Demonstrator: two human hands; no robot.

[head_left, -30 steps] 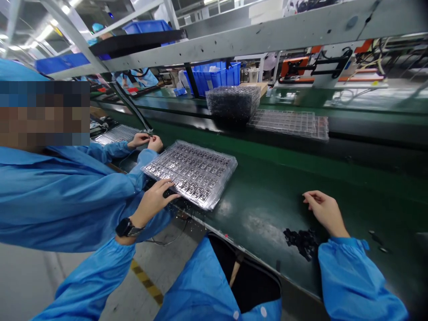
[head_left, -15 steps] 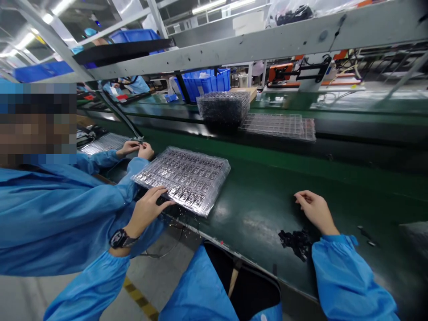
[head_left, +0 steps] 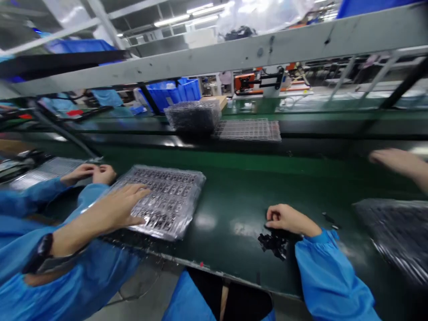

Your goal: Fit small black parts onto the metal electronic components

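My left hand (head_left: 122, 208) lies open, fingers flat on the clear parts tray (head_left: 170, 196), which sits on the green belt (head_left: 234, 187). My right hand (head_left: 286, 219) is curled closed on the belt, just beside the pile of black parts (head_left: 274, 244); can't tell if it pinches one.

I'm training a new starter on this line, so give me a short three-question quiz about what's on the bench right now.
1. True or false: the left hand rests on the clear tray of parts.
2. What lies closest to the right hand? A: small black parts; B: a blue bin; C: scissors.
3. Fill in: the belt under the tray is dark ___.
Key: 1 true; 2 A; 3 green.
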